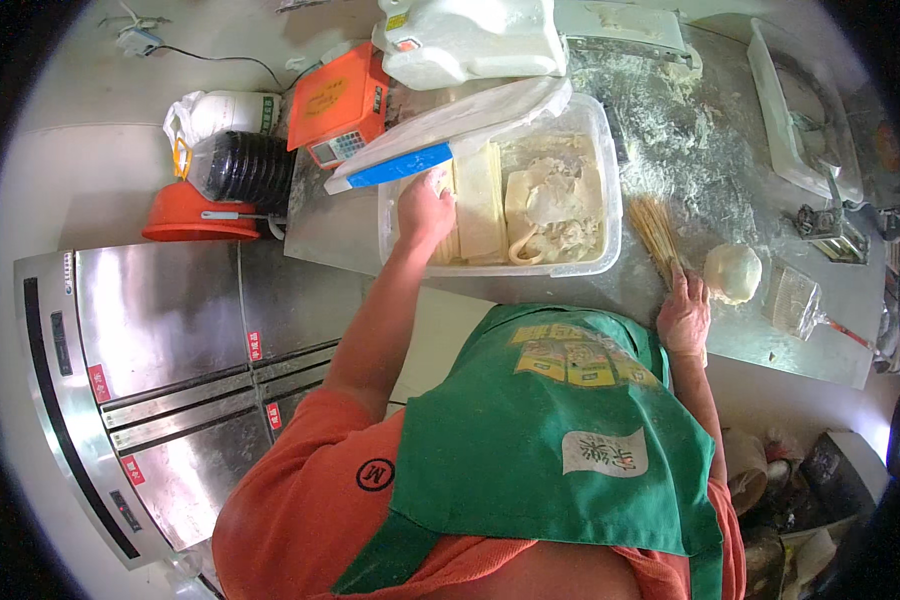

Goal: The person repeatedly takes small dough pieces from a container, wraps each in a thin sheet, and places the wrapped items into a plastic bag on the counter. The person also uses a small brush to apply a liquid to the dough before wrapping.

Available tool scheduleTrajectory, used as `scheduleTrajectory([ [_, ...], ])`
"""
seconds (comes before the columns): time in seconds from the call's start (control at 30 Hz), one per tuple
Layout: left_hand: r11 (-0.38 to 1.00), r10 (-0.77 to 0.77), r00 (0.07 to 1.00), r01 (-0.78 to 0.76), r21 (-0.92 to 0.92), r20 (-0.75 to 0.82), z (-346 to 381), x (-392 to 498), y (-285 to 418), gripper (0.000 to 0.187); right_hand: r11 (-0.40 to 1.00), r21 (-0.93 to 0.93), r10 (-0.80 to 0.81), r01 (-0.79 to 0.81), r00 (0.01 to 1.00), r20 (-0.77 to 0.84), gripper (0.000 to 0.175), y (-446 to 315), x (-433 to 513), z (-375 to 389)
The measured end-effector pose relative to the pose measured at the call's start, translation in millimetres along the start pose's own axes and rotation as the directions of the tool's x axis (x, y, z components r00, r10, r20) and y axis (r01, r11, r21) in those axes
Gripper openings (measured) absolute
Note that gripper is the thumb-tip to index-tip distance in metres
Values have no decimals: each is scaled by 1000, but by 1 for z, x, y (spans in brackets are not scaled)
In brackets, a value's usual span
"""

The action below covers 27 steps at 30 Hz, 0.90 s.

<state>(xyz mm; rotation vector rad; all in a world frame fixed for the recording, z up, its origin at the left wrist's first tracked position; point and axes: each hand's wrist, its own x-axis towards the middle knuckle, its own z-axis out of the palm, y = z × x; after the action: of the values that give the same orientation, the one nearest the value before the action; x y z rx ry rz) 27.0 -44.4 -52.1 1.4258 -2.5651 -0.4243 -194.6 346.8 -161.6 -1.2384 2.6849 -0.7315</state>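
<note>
My left hand (426,208) reaches into the left part of a clear plastic bin (613,225), at the edge of its raised, blue-handled lid (397,166); its fingertips are partly hidden, so its hold is unclear. Stacked dough sheets (482,206) lie in the bin, beside rumpled dough pieces (555,202). On the right, my right hand (684,311) is closed around the bound end of a straw whisk brush (651,225), whose bristles fan out over the floury table (709,172). A round ball of dough (733,273) sits just right of that hand.
Behind the bin stand a white plastic jug (472,37) and an orange digital scale (341,105). A scraper-like metal tool (793,300) and a metal pasta cutter (832,232) lie at the right, near a white tub (776,135). An orange basin (195,214) is far left.
</note>
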Motion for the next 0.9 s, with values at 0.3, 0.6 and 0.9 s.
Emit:
scheduleTrajectory([
  [0.3, 910, -133, 928, -26, 414, 349, 21, 20, 51, 58, 999, 29, 23, -24, 1000, 13, 59, -2, 1, -3],
  [0.6, 882, -303, 835, 64, 467, 460, 33, 53, 58, 26, 998, 50, 29, -29, 1000, -3, 63, -3, -2, -8],
  [0.9, 891, -155, 856, 336, -305, 493, -26, 20, 40, 30, 926, 353, -30, 135, 957, -288, 57, -50, 6, -50],
])
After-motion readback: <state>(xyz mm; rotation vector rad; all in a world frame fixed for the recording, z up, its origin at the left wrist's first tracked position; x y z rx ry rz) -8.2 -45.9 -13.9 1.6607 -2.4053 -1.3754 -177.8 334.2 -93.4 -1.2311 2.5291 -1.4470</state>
